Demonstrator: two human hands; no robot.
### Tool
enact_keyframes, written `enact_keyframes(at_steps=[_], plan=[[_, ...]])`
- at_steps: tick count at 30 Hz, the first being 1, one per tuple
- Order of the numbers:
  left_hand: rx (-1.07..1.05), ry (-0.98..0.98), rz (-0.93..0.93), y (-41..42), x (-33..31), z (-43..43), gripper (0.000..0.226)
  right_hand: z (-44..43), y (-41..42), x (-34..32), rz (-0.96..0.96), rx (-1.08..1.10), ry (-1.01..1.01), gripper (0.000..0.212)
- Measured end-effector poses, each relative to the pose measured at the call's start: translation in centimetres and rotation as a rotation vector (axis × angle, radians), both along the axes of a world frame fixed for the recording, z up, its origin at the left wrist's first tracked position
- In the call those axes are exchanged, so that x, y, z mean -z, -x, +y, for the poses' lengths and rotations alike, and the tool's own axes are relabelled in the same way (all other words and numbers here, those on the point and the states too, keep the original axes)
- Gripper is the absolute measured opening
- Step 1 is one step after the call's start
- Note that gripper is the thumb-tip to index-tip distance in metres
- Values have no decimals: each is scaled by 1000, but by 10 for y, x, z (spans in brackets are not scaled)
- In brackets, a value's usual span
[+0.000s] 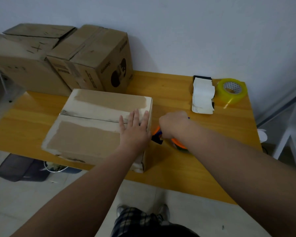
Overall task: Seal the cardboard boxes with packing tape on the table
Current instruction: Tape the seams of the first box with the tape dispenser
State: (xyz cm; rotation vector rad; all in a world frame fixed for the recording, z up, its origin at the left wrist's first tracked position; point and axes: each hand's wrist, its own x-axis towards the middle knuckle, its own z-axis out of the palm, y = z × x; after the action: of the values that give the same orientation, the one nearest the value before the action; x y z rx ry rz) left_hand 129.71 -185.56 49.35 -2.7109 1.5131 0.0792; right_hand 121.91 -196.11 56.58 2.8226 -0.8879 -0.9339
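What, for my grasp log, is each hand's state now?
Left hand: open, pressing flat on the cardboard box.
Right hand: closed on the orange tape dispenser.

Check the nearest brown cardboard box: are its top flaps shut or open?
Shut: both flaps of the brown cardboard box lie flat, meeting at a dark centre seam under the flat left hand.

The closed cardboard box (92,134) is mid-brown, with off-white bands along its edges and a dark line down its seam. The wooden counter (178,168) is honey-yellow with streaky orange grain. The plastic tape dispenser (157,136) is orange and black. The translucent roll of packing tape (231,93) is yellow-green round a white, dark-printed core. The curled paper stack (203,94) is white on black. The tall cardboard boxes (96,53) behind are tan with dark brown print.
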Motion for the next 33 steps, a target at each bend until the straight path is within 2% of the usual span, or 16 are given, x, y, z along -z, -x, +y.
enact_keyframes(at_steps=[2,6,8,13,15,17,18,21,24,26,28,30,31,32,33], plan=[[0,-8,9,0,-1,0,60,-3,1,3,33,10,-14,22],[-6,-3,62,-9,-3,6,59,-13,31,22,267,-58,100,12],[-1,-4,65,-14,-2,8,60,-26,54,32,126,26,51,15],[13,-1,74,-14,-2,9,63,-52,86,48,-450,442,-397,61],[22,-11,58,-14,-3,9,64,-52,90,57,-605,619,-479,82],[31,-12,45,-14,-4,9,65,-50,94,67,-702,838,-583,92],[35,-8,44,-14,-4,9,65,-48,97,73,-721,920,-654,87],[41,0,52,-14,-4,11,67,-39,101,101,-784,1042,-797,52],[45,-5,57,-14,-5,12,67,-27,101,122,-809,1154,-843,43],[48,-10,64,-14,-5,13,67,-24,100,129,-753,1173,-843,36],[44,-21,67,-14,-5,13,65,-24,99,133,-700,1101,-768,40],[42,-29,71,-13,-6,13,64,-25,93,134,-658,882,-435,30],[43,-30,74,-13,-6,13,64,-23,86,128,-742,774,-271,36],[44,-30,75,-13,-7,13,64,-20,77,120,-913,677,-209,47],[47,-30,75,-13,-7,13,65,-17,65,107,-1095,629,-298,49]])
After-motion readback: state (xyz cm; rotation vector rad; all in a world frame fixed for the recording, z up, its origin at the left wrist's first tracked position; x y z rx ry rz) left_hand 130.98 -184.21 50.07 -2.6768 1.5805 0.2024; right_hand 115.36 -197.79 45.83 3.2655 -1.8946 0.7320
